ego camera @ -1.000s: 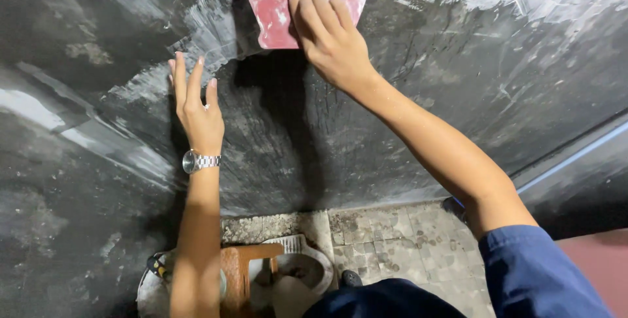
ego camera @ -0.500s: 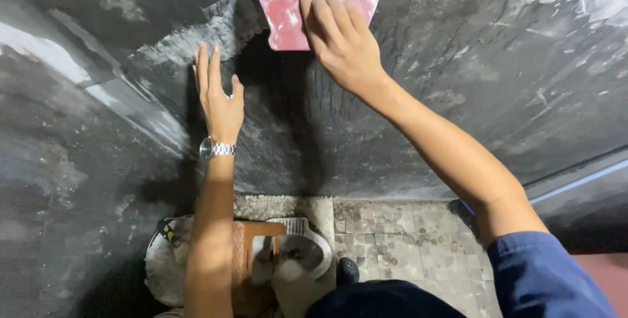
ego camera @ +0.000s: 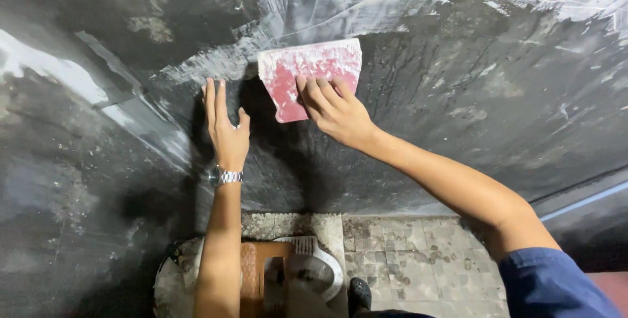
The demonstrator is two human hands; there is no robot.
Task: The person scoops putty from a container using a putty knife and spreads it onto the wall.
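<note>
Dark, rough wall (ego camera: 458,115) fills the head camera's view, streaked with pale grey smears of filler near the top. At the centre, the right hand (ego camera: 337,112) presses a red plastic scraper (ego camera: 307,76), itself caked with white paste, flat against the wall; the fingers are spread over its lower half, pinning it rather than curling round it. Just beside it, the left hand (ego camera: 226,128), wearing a silver wristwatch (ego camera: 227,177), rests open with fingers straight on the wall, holding nothing. Below, a speckled tiled floor (ego camera: 418,259) and a pale bucket (ego camera: 314,272) show. Since only flat fingers pin the scraper, it could probably slip on the wet paste and drop.
</note>
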